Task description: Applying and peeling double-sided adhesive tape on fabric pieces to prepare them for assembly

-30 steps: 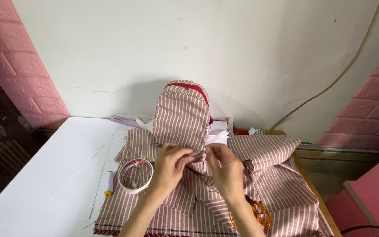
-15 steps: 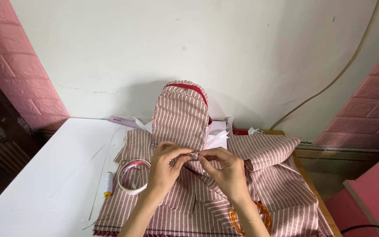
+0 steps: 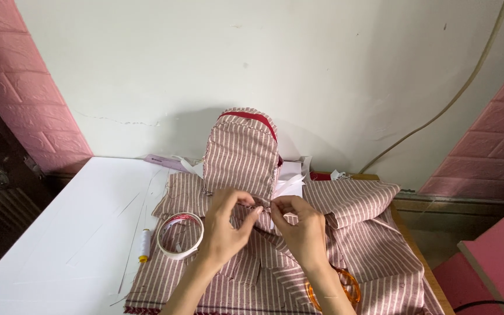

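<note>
A red-and-white striped fabric [image 3: 357,256] lies spread over the table. A small bag-shaped striped pouch [image 3: 241,151] with a red rim stands upright at its far side. My left hand [image 3: 226,224] and my right hand [image 3: 298,224] meet at the foot of the pouch, both pinching the same striped fabric fold between thumb and fingers. What exactly sits between the fingertips is too small to tell.
A white tape roll [image 3: 179,235] lies on the fabric left of my left hand, with a small thread spool [image 3: 144,245] beside it on the white table [image 3: 65,245]. Orange-handled scissors [image 3: 345,289] lie by my right wrist. White paper pieces [image 3: 290,184] sit behind the pouch.
My hands have stayed at the foot of the pouch. The fingertips have shifted slightly along the fold, and the right hand has moved a little to the right.
</note>
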